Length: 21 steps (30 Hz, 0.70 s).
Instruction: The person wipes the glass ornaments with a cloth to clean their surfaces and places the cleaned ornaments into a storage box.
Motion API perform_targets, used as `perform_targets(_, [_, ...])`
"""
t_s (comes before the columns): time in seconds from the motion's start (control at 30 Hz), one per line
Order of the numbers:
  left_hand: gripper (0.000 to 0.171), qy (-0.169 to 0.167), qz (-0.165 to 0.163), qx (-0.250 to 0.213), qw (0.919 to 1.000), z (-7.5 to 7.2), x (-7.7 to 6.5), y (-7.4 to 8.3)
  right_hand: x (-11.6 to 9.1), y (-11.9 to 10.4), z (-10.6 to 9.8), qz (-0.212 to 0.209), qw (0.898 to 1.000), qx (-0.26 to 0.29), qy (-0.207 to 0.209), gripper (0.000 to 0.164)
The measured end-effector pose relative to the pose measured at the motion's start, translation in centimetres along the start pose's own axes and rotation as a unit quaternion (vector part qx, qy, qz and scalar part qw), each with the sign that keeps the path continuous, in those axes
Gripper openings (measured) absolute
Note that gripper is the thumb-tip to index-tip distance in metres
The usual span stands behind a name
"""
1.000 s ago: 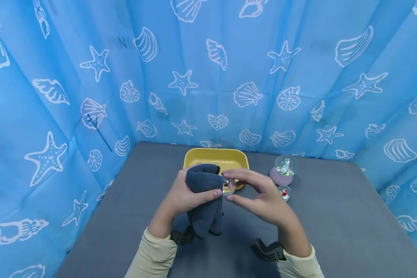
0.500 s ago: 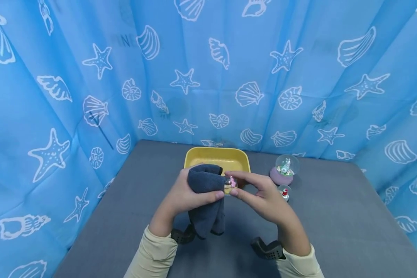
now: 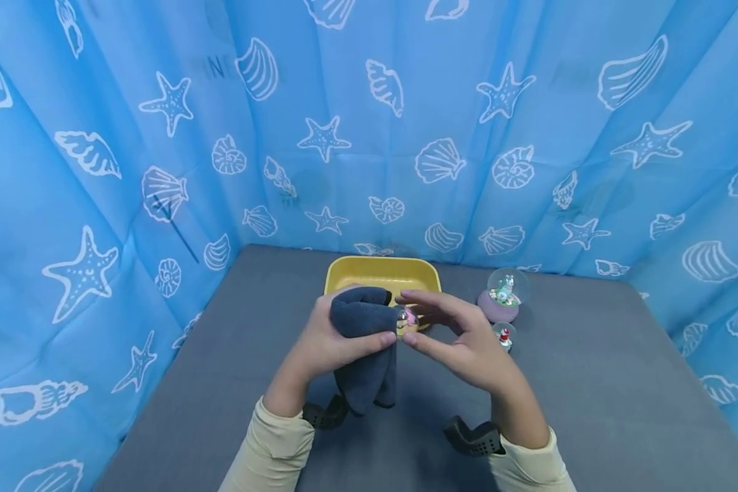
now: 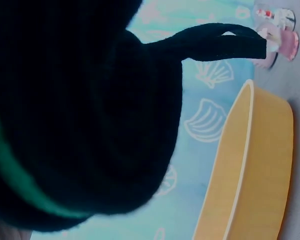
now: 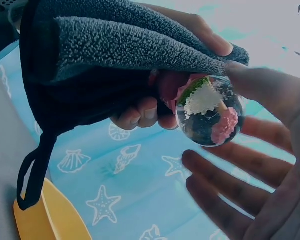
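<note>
A small snow globe [image 5: 210,111] with a pink figure and white grains inside is tilted sideways, its pink base partly tucked into a dark blue-grey cloth [image 3: 363,318]. My left hand [image 3: 330,342] grips the folded cloth around that base, thumb in front. On the clear dome side is my right hand [image 3: 461,342], its thumb and index finger curved around the ball. In the right wrist view its thumb tip [image 5: 237,72] lies right at the cloth's edge by the dome, and the other fingers spread below. In the left wrist view the dark cloth [image 4: 90,110] hides the globe.
A yellow tray [image 3: 427,268] stands on the grey table [image 3: 270,307] behind the hands. To its right are a larger snow globe [image 3: 498,311] on a lilac base and a small one [image 3: 504,336] with a red figure. A blue shell-patterned curtain [image 3: 357,164] surrounds the table.
My right fingers closed in on the dome by half a second ago, and have since spread a little. The pink figure shows at a different angle than a second ago. My left hand stays put.
</note>
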<state>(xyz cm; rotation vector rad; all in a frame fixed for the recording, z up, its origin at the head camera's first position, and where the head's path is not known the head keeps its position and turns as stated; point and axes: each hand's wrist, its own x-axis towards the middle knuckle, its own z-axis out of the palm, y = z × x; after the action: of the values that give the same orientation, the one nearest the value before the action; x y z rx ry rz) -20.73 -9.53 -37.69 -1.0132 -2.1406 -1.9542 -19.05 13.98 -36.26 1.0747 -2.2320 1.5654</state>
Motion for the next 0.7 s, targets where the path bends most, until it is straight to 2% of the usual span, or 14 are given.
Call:
perform_targets(0.13, [0.047, 0.011, 0.012, 0.012, 0.9998, -0.1, 0.2, 0.0, 0.5, -1.3, 0.0, -0.054, 0.998, 0.021, 0.012, 0.065])
perform_targets(0.27, [0.047, 0.008, 0.003, 0.017, 0.9998, 0.0, 0.1, -0.1, 0.7, -2.1, 0.1, -0.086, 0.996, 0.035, 0.018, 0.059])
perform_targets(0.4, [0.044, 0.011, 0.01, -0.004, 0.9999, -0.1, 0.2, -0.1, 0.8, -1.4, 0.1, -0.101, 0.994, 0.032, 0.011, 0.056])
perform_targets(0.5, [0.044, 0.018, 0.018, -0.014, 0.9996, -0.2, 0.4, 0.0, 0.9, -0.6, 0.1, -0.096, 0.995, 0.028, 0.006, 0.057])
perform_targets(0.7, [0.045, 0.017, 0.008, 0.012, 0.9998, -0.2, 0.1, 0.1, 0.2, 0.1, 0.2, -0.036, 0.999, 0.011, 0.002, 0.052])
